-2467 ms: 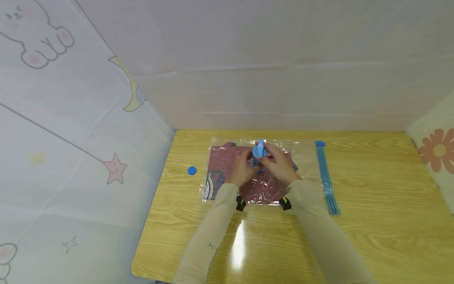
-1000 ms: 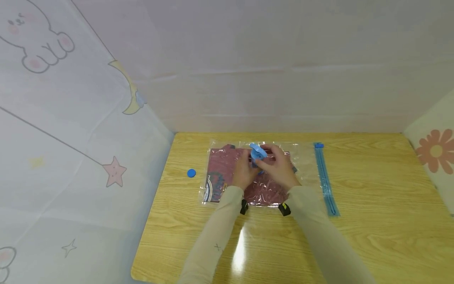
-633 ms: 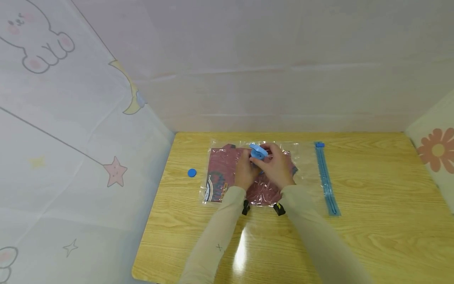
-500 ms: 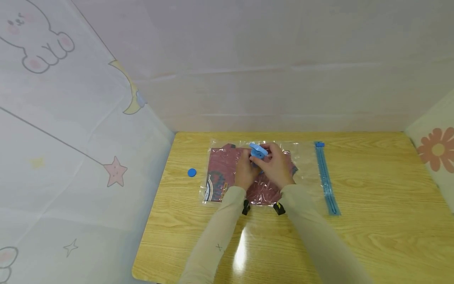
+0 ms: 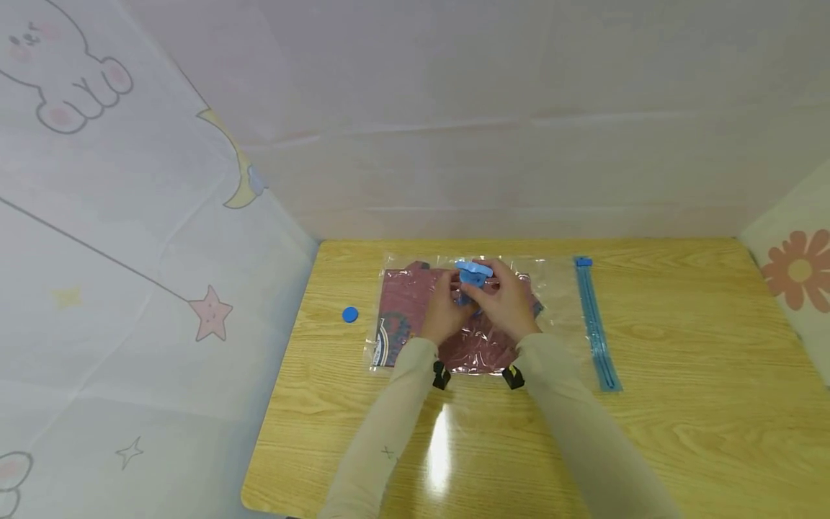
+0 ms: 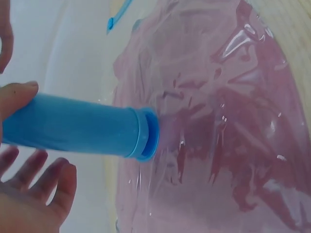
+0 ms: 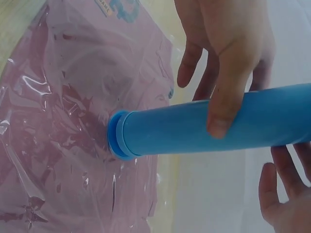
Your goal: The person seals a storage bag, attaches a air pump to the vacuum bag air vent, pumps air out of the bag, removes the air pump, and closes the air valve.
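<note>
A blue hand pump (image 5: 473, 280) stands on a clear plastic storage bag (image 5: 558, 288) with a folded dark red garment (image 5: 405, 292) inside. Its flanged foot sits at the bag's surface in both wrist views. My left hand (image 5: 446, 311) grips the pump barrel (image 7: 180, 127) from the left, thumb laid across it in the right wrist view. At the top, my right hand (image 5: 509, 304) holds the pump from the right, its thumb just under the wavy light-blue handle (image 5: 475, 269). Both hands hide part of the barrel in the head view.
Left of the bag, a round blue cap (image 5: 350, 314) lies on the wooden table (image 5: 681, 346). Along the bag's right end runs a blue zip seal (image 5: 595, 328) with a slider (image 5: 584, 262) at its far end. Cloth-covered walls (image 5: 454, 166) rise behind and beside the table.
The pump's handle has turned from pointing away from me, through a slant, to lying crosswise. Both hands have stayed around the pump, shifting only slightly; the bag has stayed in place.
</note>
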The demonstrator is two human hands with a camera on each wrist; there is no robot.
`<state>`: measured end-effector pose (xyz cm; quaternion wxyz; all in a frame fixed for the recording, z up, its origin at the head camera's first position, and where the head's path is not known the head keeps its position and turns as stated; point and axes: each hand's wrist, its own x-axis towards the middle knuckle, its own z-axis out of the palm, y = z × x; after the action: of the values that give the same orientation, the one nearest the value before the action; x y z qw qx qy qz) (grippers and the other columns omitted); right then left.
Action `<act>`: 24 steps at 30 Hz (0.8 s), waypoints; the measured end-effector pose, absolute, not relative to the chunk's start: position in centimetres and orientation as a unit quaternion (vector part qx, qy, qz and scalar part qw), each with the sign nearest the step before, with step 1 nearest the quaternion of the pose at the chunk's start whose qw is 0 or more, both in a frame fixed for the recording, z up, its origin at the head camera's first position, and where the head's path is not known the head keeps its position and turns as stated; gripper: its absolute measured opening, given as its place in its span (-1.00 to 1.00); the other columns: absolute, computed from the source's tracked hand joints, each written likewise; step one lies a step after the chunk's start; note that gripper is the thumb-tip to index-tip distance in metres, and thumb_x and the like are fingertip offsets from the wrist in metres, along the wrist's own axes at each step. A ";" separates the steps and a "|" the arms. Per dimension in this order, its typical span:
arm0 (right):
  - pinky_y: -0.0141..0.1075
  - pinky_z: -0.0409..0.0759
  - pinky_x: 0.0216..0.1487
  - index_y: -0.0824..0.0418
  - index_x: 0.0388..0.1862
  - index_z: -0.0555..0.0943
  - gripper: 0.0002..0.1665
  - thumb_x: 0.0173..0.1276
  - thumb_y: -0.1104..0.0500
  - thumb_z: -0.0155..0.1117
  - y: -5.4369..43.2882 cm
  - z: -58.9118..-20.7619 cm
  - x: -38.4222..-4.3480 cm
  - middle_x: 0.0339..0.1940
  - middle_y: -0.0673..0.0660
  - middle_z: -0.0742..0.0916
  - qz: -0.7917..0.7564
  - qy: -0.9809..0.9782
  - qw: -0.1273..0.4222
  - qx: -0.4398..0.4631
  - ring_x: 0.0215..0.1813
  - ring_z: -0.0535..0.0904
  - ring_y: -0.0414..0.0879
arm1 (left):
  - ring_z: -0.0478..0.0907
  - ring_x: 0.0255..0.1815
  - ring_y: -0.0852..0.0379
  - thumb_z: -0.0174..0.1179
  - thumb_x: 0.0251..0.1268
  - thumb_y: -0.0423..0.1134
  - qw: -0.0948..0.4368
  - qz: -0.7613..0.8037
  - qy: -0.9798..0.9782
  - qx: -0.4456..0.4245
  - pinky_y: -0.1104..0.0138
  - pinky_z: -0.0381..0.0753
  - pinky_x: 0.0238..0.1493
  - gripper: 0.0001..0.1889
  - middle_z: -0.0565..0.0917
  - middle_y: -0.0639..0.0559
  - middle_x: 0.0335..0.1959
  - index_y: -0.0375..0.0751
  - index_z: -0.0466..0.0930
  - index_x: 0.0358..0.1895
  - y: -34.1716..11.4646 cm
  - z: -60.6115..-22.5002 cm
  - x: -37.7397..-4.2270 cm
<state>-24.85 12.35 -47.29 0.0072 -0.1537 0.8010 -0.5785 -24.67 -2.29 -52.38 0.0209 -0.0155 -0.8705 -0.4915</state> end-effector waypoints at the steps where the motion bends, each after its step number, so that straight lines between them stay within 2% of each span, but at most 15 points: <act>1: 0.10 0.52 0.15 0.15 0.26 0.45 -0.43 0.31 0.06 0.34 12.5 -47.2 -24.9 0.13 0.22 0.60 -0.580 0.799 0.013 -0.159 0.10 0.54 0.17 | 0.48 0.23 -0.13 0.34 0.18 -0.21 0.009 -0.501 -0.865 -0.018 0.10 0.56 0.17 -0.28 0.45 -0.10 0.27 -0.10 0.20 0.38 -2.4 -52.2 -24.7; 6: 0.13 0.44 0.29 0.09 0.29 0.45 -0.47 0.35 0.12 0.28 13.0 -47.1 -25.2 0.17 0.21 0.62 -0.587 0.789 0.042 -0.178 0.23 0.51 0.18 | 0.45 0.27 -0.22 0.34 0.19 -0.21 -0.016 -0.513 -0.857 -0.039 0.05 0.56 0.16 -0.30 0.44 -0.14 0.31 -0.04 0.22 0.39 -3.0 -51.9 -24.8; 12: 0.09 0.39 0.35 0.11 0.39 0.39 -0.40 0.39 0.11 0.24 13.5 -46.7 -25.3 0.25 0.22 0.59 -0.597 0.777 0.077 -0.183 0.29 0.49 0.16 | 0.46 0.26 -0.18 0.34 0.19 -0.19 -0.014 -0.506 -0.861 -0.051 0.05 0.58 0.15 -0.28 0.45 -0.12 0.30 0.04 0.23 0.41 -3.1 -52.0 -24.9; 20: 0.16 0.32 0.37 0.15 0.40 0.37 -0.39 0.38 0.19 0.23 13.3 -47.0 -25.1 0.42 0.19 0.46 -0.612 0.765 0.067 -0.192 0.34 0.41 0.17 | 0.50 0.24 -0.07 0.26 0.29 -0.16 -0.039 -0.481 -0.872 -0.081 0.05 0.57 0.17 -0.37 0.47 -0.04 0.31 0.10 0.26 0.41 -3.1 -51.8 -24.9; 24: 0.12 0.33 0.37 0.15 0.45 0.30 -0.32 0.38 0.21 0.23 13.2 -47.0 -24.9 0.38 0.27 0.48 -0.610 0.768 0.064 -0.186 0.35 0.40 0.19 | 0.54 0.18 -0.09 0.22 0.33 -0.19 -0.050 -0.490 -0.867 -0.076 0.04 0.60 0.12 -0.41 0.50 -0.07 0.28 0.07 0.28 0.40 -3.0 -51.8 -24.8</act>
<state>-24.94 13.18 -46.97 0.0635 -0.1858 0.7680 -0.6096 -24.85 -3.03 -51.81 -0.0500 -0.0764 -0.8671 -0.4898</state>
